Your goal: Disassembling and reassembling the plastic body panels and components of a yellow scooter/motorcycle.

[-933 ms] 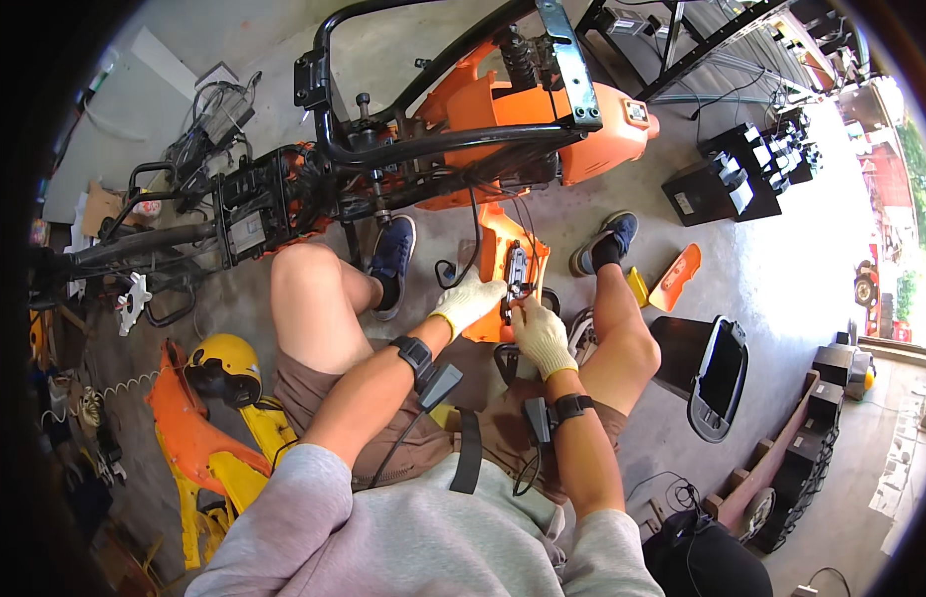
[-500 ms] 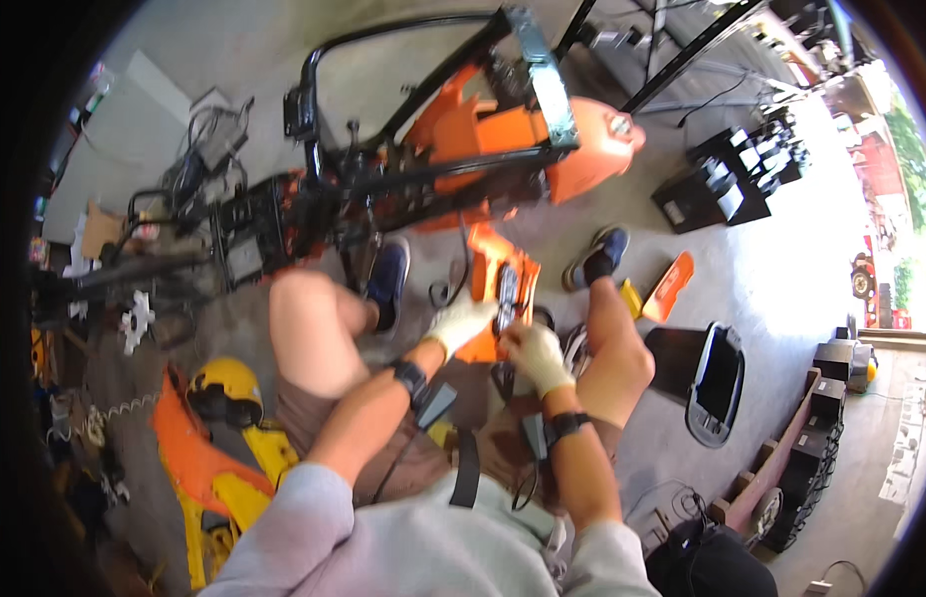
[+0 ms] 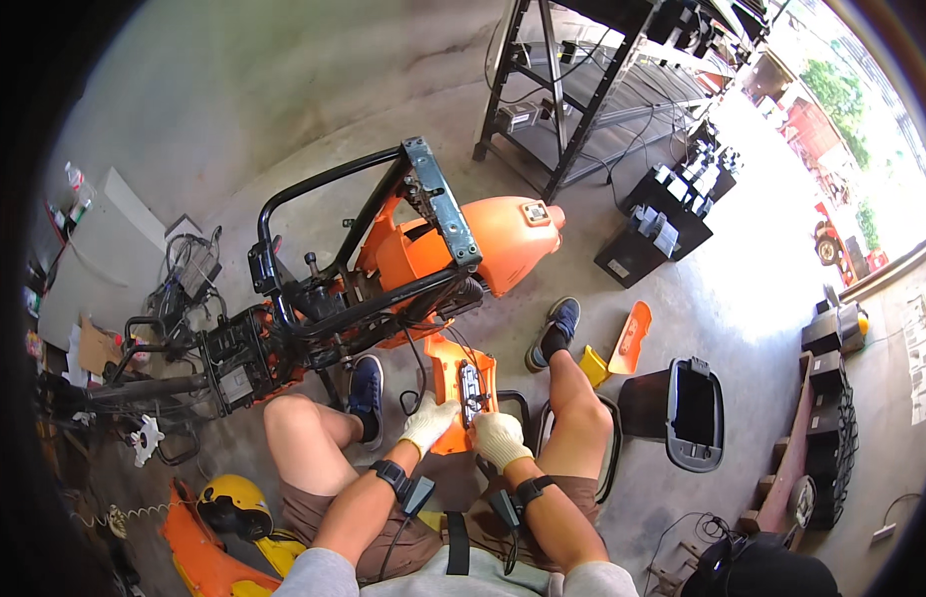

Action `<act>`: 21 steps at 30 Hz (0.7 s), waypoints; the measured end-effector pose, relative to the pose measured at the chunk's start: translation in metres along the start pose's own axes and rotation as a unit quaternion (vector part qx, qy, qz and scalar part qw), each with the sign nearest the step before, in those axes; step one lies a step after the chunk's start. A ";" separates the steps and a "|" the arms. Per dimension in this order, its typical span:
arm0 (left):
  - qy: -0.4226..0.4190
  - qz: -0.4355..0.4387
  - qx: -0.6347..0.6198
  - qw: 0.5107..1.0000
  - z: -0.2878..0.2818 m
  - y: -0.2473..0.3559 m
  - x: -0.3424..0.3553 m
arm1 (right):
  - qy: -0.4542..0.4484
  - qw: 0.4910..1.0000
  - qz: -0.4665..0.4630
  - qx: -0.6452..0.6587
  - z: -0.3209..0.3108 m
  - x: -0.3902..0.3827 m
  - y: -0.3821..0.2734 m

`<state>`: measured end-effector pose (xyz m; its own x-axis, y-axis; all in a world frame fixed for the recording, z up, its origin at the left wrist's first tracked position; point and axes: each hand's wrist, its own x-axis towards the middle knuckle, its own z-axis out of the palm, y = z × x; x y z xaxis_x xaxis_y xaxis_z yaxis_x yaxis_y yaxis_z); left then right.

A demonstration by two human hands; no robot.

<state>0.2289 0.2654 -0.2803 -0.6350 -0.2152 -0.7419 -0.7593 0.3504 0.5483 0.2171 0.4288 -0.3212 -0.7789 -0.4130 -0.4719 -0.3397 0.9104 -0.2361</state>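
An orange plastic panel (image 3: 448, 360) lies between my legs, below the scooter frame. Fixed along its middle is a grey-and-black lamp-like strip (image 3: 471, 390) with a wire running off its top. My left hand (image 3: 429, 426), in a pale knit glove, is closed round the panel's lower left edge. On the other side my right hand (image 3: 499, 441), gloved alike, has its fingers curled in at the lower right of the panel and strip. What those fingers pinch is hidden.
A stripped scooter frame (image 3: 334, 318) with an orange body part (image 3: 503, 242) stands ahead. To the right lie an orange cover (image 3: 631, 338), a black bin-like box (image 3: 672, 413) and black battery-like boxes (image 3: 642, 249). A yellow helmet (image 3: 234, 505) rests at lower left, near orange and yellow panels.
The view has tilted up, showing more wall and shelving. My left hand has gone from the strip's upper part to the panel's lower left edge; my right stays by the lower right.
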 end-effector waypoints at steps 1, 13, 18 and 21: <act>-0.004 -0.001 0.014 1.000 0.000 0.001 -0.001 | -0.010 0.999 -0.013 -0.043 0.002 -0.002 0.000; 0.029 0.026 0.014 0.999 0.013 -0.019 0.019 | -0.014 0.999 0.040 0.007 -0.006 -0.007 -0.014; 0.035 0.014 0.017 0.999 0.014 -0.019 0.019 | 0.029 0.998 0.023 0.059 -0.003 -0.007 -0.010; 0.034 0.018 0.021 0.999 0.013 -0.020 0.017 | 0.022 0.998 0.015 0.053 0.002 -0.006 -0.007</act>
<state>0.2347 0.2663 -0.3090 -0.6712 -0.2619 -0.6935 -0.7300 0.3961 0.5569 0.2251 0.4245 -0.3182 -0.8109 -0.3823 -0.4430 -0.2607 0.9138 -0.3114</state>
